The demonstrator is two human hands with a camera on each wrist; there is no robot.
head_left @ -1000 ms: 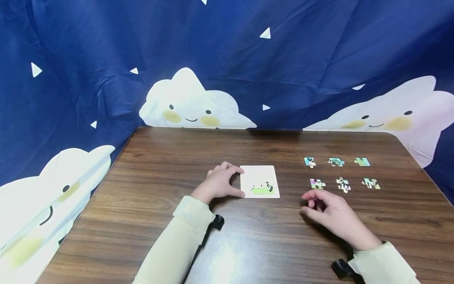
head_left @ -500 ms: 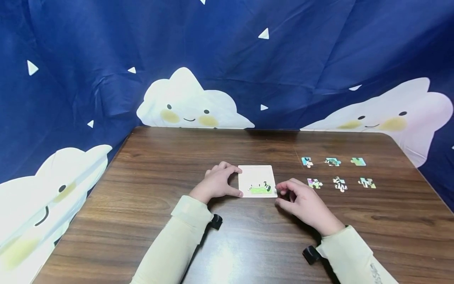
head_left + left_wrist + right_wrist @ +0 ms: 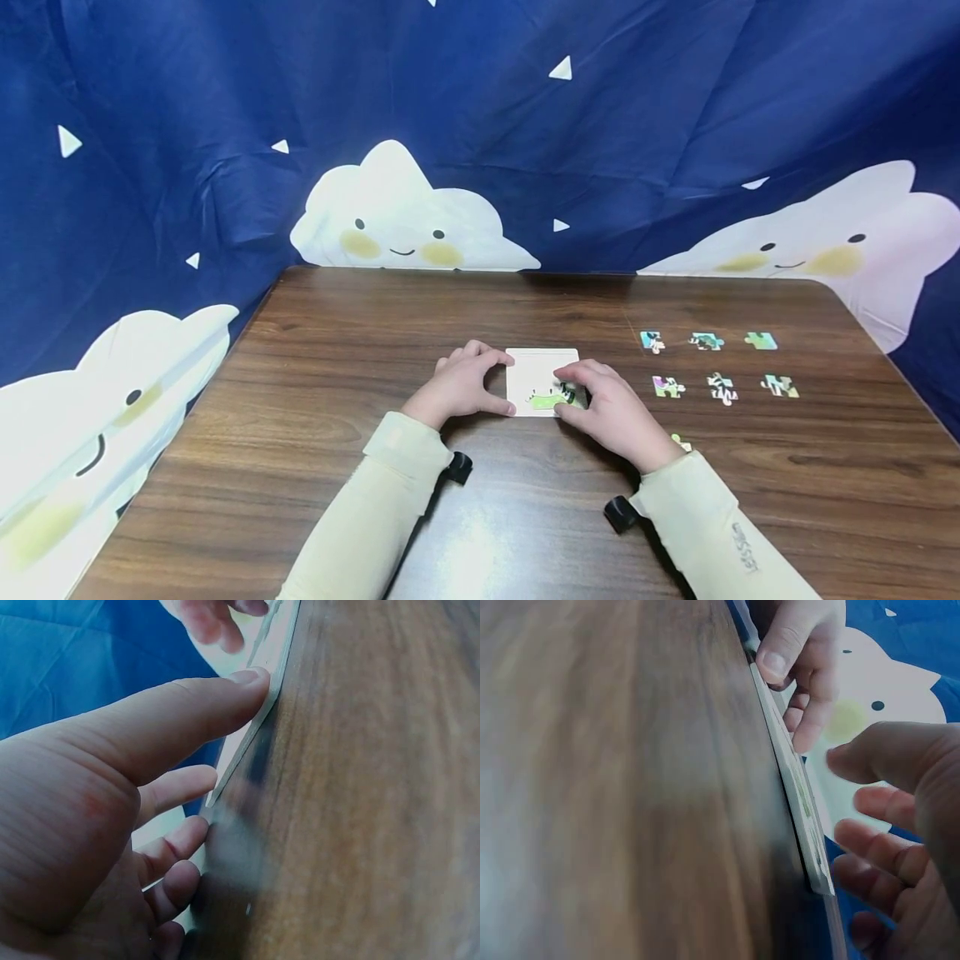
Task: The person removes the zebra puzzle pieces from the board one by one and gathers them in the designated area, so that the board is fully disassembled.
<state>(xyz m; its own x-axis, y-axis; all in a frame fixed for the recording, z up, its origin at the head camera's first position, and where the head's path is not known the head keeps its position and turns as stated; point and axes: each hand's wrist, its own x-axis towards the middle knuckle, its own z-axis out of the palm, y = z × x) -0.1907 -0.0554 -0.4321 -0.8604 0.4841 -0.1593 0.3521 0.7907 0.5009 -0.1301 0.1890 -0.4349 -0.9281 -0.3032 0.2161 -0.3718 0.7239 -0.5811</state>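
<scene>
A white square puzzle board (image 3: pixel 528 371) lies on the table in front of me, with a strip of green and black-and-white picture (image 3: pixel 545 401) along its near side. At the board's left edge my left hand (image 3: pixel 462 385) rests, its thumb near the lower corner and its index finger near the upper one. My right hand (image 3: pixel 611 412) hovers over the board's right part, thumb and fingers apart and nothing visible between them. In the right wrist view the board (image 3: pixel 799 799) is seen edge-on beside the spread fingers of that hand.
Several loose jigsaw pieces lie in two rows on the right, among them a green piece (image 3: pixel 761 340) and a black-and-white piece (image 3: pixel 722 388). Another piece (image 3: pixel 681 442) peeks out by the right wrist. A blue cloud-printed cloth (image 3: pixel 480 108) hangs behind the table (image 3: pixel 360 325).
My right hand has moved left from beside the loose pieces to over the board's right part, uncovering a piece near the right wrist. The left hand has stayed at the board's edge.
</scene>
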